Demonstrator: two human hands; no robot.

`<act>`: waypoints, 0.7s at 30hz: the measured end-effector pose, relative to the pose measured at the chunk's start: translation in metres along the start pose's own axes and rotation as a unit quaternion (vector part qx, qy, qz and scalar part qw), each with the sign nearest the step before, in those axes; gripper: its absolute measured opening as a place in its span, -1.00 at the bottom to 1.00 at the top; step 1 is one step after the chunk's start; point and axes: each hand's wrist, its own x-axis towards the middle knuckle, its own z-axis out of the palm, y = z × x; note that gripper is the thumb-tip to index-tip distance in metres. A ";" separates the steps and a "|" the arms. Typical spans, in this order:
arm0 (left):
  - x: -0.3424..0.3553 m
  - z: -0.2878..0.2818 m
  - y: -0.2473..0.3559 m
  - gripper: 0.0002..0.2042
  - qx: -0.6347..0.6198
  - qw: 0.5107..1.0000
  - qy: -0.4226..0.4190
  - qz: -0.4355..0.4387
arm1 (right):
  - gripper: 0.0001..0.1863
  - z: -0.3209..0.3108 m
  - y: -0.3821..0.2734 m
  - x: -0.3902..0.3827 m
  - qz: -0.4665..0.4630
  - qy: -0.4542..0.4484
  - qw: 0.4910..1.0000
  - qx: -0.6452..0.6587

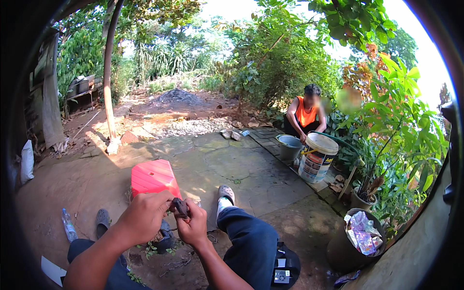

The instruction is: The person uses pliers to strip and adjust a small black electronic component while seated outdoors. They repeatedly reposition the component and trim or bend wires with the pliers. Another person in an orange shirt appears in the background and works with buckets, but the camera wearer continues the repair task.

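Between my two hands, in front of my lap, is a small dark brown, blocky object (181, 208); its exact kind is too small to make out. My left hand (147, 215) pinches its left side with the fingertips. Closed round its right side and lower part is my right hand (193, 226). A red plastic stool (153, 176) stands just beyond my left hand. Below the hands, partly hidden by them, a dark lumpy thing (166, 238) lies on the ground among small weeds.
A person in an orange top (307, 112) crouches at the right behind a grey bucket (289, 147) and a large white tub (317, 157). Nearer right stands a full trash bin (355, 239). A black bag (289, 258) lies by my right leg, a plastic bottle (69, 225) at left.
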 end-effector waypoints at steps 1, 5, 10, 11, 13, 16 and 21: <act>-0.001 0.000 0.000 -0.88 0.007 1.000 -0.008 -0.014 | -0.92 0.000 0.001 0.000 -0.014 0.009 1.000 -0.004; 0.000 0.004 -0.002 -0.87 -0.018 1.000 0.000 -0.024 | -0.92 -0.003 0.003 -0.002 0.036 -0.006 0.998 -0.043; -0.001 0.011 -0.001 -0.87 0.009 0.999 0.031 -0.004 | -0.90 0.000 0.007 -0.003 0.056 0.000 0.997 -0.048; -0.001 0.010 -0.001 -0.87 0.006 1.000 0.030 0.001 | -0.88 0.001 0.007 -0.003 0.048 0.007 0.998 -0.047; -0.001 0.008 -0.001 -0.86 0.020 1.000 0.022 -0.004 | -0.84 0.001 0.008 -0.003 0.044 0.003 0.998 -0.049; -0.002 0.006 -0.001 -0.83 0.031 0.999 0.017 -0.010 | -0.79 0.001 0.007 -0.004 0.044 -0.006 0.998 -0.042; -0.006 0.005 0.002 -0.81 0.038 0.999 0.022 -0.010 | -0.79 0.003 -0.001 -0.005 0.050 -0.019 0.998 -0.024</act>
